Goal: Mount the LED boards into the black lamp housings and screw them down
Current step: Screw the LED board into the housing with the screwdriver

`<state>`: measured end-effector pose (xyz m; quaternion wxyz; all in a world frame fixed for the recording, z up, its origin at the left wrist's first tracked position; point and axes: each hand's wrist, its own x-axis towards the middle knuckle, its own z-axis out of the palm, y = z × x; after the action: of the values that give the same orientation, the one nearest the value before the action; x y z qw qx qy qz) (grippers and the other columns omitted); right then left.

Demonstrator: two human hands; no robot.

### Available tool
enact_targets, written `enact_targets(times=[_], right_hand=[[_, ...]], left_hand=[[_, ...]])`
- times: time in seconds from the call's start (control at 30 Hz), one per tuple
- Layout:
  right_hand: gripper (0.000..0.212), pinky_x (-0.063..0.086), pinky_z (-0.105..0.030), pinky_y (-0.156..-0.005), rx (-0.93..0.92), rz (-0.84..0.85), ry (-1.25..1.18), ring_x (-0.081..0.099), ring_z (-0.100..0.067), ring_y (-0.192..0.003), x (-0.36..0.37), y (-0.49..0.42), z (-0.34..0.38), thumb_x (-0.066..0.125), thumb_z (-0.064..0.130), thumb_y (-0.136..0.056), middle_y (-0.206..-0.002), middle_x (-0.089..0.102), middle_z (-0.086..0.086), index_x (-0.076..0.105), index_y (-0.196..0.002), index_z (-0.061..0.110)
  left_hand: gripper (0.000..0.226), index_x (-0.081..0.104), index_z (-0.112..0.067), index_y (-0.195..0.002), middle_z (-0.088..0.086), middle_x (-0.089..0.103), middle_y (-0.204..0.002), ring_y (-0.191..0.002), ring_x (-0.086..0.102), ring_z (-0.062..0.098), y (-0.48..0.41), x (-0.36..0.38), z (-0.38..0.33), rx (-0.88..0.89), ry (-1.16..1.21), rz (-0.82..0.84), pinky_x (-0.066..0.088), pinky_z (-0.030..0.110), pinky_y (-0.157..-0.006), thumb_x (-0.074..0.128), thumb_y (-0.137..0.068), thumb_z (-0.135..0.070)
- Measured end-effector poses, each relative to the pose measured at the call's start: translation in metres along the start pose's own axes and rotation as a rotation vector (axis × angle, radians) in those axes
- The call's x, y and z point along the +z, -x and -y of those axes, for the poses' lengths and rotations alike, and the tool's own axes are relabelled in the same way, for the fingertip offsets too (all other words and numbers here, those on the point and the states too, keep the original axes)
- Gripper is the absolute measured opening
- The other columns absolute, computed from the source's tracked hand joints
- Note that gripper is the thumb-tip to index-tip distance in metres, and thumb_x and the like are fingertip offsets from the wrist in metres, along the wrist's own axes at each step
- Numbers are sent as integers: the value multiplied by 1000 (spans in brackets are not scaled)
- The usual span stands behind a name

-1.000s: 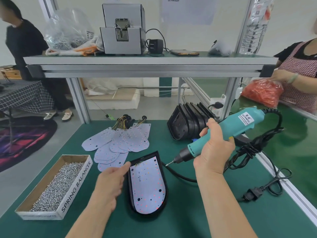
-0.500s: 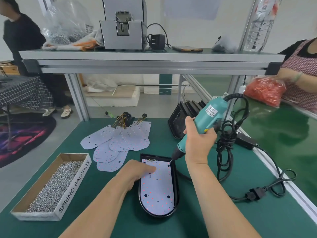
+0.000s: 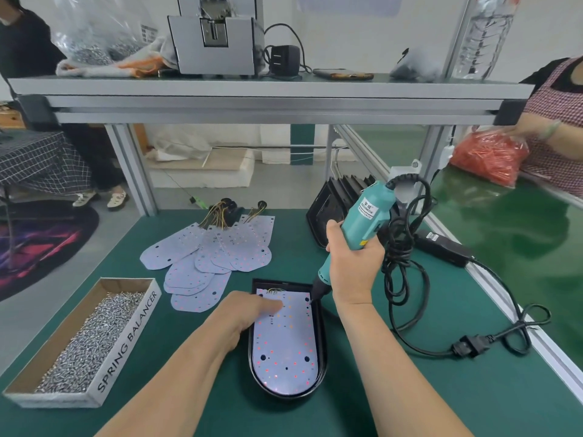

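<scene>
Whereas the KEENWISE screwdriver (image 3: pixel 366 222) hung raised a second ago, the right-hand grip (image 3: pixel 353 266), curled round it, now sets its bit on the upper right corner of the LED board (image 3: pixel 287 348), seated in the black housing (image 3: pixel 322 342) at lower centre. The left-hand grip (image 3: pixel 246 313) presses straight fingers on the board. Lower left, a box (image 3: pixel 126 342) reads SPRING BALANCER.

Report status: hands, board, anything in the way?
Left hand presses LED board down in black housing. Right hand grips electric screwdriver, bit at board's top-right corner. Cord coiled right of housing, clear of bit.
</scene>
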<state>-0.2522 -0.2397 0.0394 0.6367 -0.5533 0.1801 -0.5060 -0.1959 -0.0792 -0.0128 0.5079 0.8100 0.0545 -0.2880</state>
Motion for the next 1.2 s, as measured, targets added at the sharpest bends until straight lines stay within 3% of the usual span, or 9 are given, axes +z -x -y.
enact_targets(times=[0.23,0.37,0.57,0.73,0.9,1.0,1.1,1.2], right_hand=[[32,47,-30,-56,9,14,26,51,-19,-58,0,2,-2,73,27,-77,-60,54,-3,57,-76,-1],[32,46,-30,-54,1,37,36,50,-18,-56,2,3,-1,72,27,-77,-59,54,-2,56,-74,-1],[33,44,-29,-53,-15,57,25,49,-18,-55,2,4,-1,71,25,-77,-58,52,-3,53,-72,-2],[34,41,-27,-50,0,88,22,44,-16,-52,4,5,-3,71,23,-77,-54,48,3,49,-68,-2],[38,33,-25,-47,-7,99,53,33,-13,-49,10,8,-3,70,22,-75,-52,38,4,38,-64,4],[29,38,-24,-47,33,71,26,39,-12,-49,6,7,-1,70,23,-75,-53,43,6,46,-66,9],[31,44,-26,-54,65,56,-1,47,-18,-57,-2,8,5,72,27,-75,-60,50,-5,54,-70,3],[23,45,-18,-54,13,44,-72,50,-12,-53,-8,7,19,75,24,-80,-56,53,1,59,-62,24]], left_hand=[[30,64,-14,-85,-5,57,-82,-78,54,12,1,0,0,8,12,6,36,30,-83,87,-73,-30],[29,64,-15,-83,-7,57,-81,-72,49,4,0,1,1,24,18,-4,35,29,-80,87,-73,-30],[41,73,-8,-103,6,70,-104,-86,61,16,0,1,2,13,22,-7,39,27,-76,87,-73,-31],[46,71,-7,-109,8,69,-111,-100,62,23,-2,2,3,3,38,-12,40,29,-82,86,-73,-30],[49,68,-6,-111,7,65,-112,-101,59,24,-2,4,2,-10,34,-28,40,31,-84,86,-73,-31],[46,69,-8,-109,8,66,-114,-102,59,25,-1,4,0,-23,28,-25,40,32,-85,86,-73,-31],[41,72,-10,-106,7,65,-114,-101,56,23,2,2,-1,-32,23,-11,38,32,-86,86,-74,-31],[52,71,-8,-116,7,63,-119,-103,53,23,2,0,-2,-26,30,-9,37,32,-87,87,-73,-33]])
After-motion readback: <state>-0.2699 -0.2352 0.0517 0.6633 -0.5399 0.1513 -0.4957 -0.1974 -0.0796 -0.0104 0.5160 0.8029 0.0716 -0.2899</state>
